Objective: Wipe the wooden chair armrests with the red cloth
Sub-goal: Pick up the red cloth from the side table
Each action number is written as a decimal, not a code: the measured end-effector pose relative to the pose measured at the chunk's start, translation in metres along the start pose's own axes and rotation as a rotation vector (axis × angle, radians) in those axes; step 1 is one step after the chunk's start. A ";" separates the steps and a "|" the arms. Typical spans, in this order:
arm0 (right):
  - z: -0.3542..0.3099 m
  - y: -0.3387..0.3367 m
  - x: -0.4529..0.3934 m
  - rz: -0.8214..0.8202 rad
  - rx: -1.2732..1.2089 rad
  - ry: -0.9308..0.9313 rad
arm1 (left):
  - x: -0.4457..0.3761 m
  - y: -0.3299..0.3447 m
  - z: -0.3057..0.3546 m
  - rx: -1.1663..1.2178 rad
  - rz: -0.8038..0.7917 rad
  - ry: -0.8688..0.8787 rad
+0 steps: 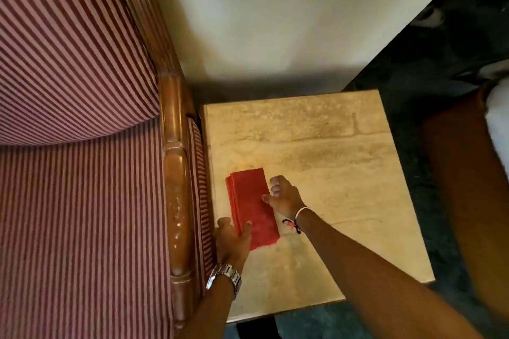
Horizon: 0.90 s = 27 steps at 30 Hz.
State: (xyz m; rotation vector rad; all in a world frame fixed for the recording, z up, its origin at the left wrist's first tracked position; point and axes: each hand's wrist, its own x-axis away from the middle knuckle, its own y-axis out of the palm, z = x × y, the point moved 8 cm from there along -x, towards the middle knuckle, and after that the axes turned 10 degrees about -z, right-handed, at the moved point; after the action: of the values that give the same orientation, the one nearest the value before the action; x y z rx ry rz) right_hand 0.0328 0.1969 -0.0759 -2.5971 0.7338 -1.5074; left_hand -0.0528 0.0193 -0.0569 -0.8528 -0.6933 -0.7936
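Note:
A folded red cloth (252, 205) lies flat on a beige stone-topped side table (330, 162), near its left edge. My left hand (232, 241), with a metal watch on the wrist, rests at the cloth's near left corner, thumb on top of it. My right hand (283, 195), with a string bracelet, touches the cloth's right edge, fingers spread. Neither hand has lifted the cloth. The wooden chair armrest (177, 201) runs along the left of the table, glossy and carved.
The chair's red-and-white striped seat and back (77, 118) fill the left side. A cream wall (275, 22) stands behind the table. Dark carpet (413, 77) lies to the right, with a brown piece of furniture (468, 187) at the right edge.

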 end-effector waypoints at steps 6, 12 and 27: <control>-0.004 0.016 -0.029 0.148 -0.076 0.058 | -0.024 0.011 -0.008 0.146 -0.015 -0.016; -0.012 0.016 -0.030 0.114 -0.043 0.016 | -0.028 0.014 -0.016 0.173 -0.128 -0.036; -0.100 -0.007 0.111 0.059 -0.718 -0.304 | 0.091 -0.082 0.064 0.192 -0.105 0.430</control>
State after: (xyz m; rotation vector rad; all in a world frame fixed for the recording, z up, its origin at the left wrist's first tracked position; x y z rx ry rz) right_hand -0.0019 0.1749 0.0677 -3.1308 1.5101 -0.8919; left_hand -0.0860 0.0100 0.0771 -0.4525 -0.4246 -0.9510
